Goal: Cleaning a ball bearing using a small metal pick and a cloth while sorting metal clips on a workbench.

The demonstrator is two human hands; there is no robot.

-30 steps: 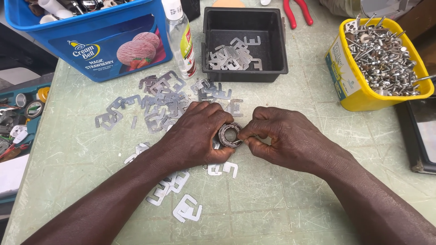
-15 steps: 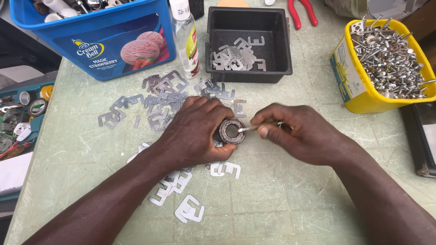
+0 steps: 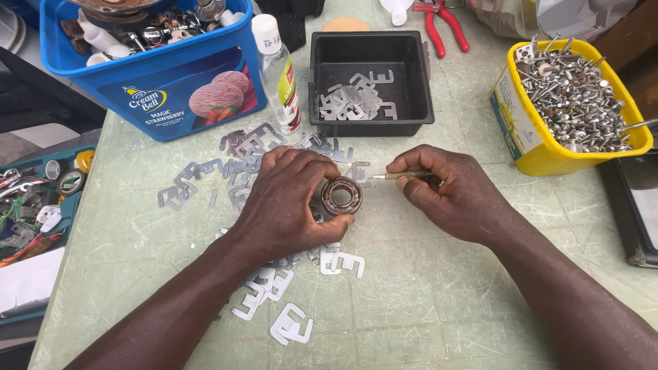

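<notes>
Workbench, pale green top (image 3: 425, 288) | left hand (image 3: 288, 202) fingers curled around rusty bearing (image 3: 341, 196), frame centre | right hand (image 3: 452, 195) now drawn back rightward, pinching thin pin tool (image 3: 397, 176), tip off the bearing | stamped metal clips (image 3: 240, 164) scattered upper left.

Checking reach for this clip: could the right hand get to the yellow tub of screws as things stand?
Probably yes. The right hand holds a thin tool, and bare table lies between it and the yellow tub.
</notes>
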